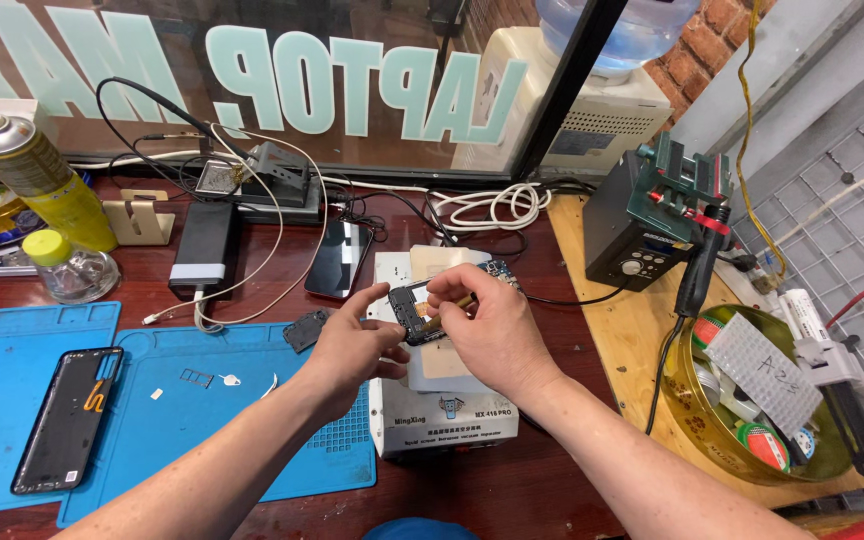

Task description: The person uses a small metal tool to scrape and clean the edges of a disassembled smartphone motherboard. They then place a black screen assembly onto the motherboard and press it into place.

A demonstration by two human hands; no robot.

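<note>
We work over a dark red, glossy wooden table (512, 490). On its left lie two blue rubbery mats (202, 420), matte and moulded with small trays. On the right sits a pale plywood board (612, 340) that carries a black boxy soldering station (632, 235) and a round brass-coloured tin (712, 420) crammed with tape rolls and a white perforated block.

In the middle stands a white, flat-topped box-shaped machine (447, 420), and our hands meet just above it. A dark phone frame (62, 420), long and flat, lies on the far-left mat, well apart from the hands. A black glossy phone (337, 260) rests face up behind them, beside a black and silver power bank (202, 260) trailing white cables. A yellow spray can (37, 180) and a small glass jar with a yellow-green lid (67, 265) stand at the far left.

Our left hand (347, 350) is narrowly closed: thumb and forefinger pinch the left edge of a small dark phone part (414, 312), a rectangular plastic frame piece held over the white machine. Our right hand (487, 325) is curled tight, its fingers gripping a thin, brass-coloured tool (452, 305) whose tip touches that part. A small black cover piece (304, 328) lies on the mat just left of our left hand.
</note>
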